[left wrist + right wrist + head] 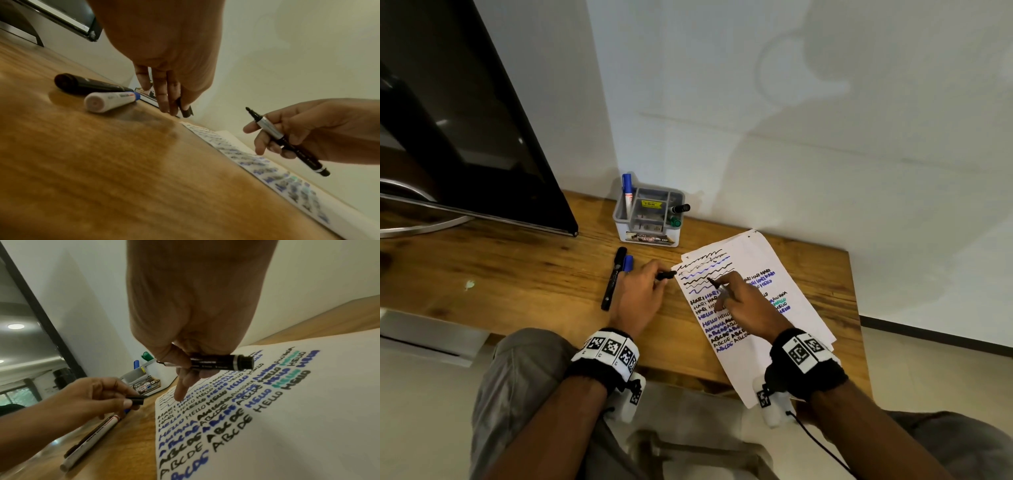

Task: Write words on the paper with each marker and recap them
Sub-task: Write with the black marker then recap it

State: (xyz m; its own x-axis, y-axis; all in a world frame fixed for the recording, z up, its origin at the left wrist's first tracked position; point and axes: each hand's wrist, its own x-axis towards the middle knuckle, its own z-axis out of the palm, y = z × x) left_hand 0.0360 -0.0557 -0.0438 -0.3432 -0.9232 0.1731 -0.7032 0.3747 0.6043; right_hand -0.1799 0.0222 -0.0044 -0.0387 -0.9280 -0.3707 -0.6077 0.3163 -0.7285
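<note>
A white paper (787,308) covered with black, blue and green words lies on the wooden table (517,274). My right hand (746,305) hovers over it and grips an uncapped black marker (287,141), tip raised off the sheet. That marker's barrel (222,363) shows under the fingers in the right wrist view. My left hand (640,294), left of the paper, pinches the black cap (667,274); the cap (136,400) points toward the marker tip (711,281). A capped black marker (614,279) and a blue-capped white marker (111,102) lie side by side further left.
A grey organiser box (649,214) at the wall holds a blue marker (627,195), a black marker (681,208) and a green one (674,222). A dark monitor (465,120) on a curved stand fills the left. The table's front edge is close to my knees.
</note>
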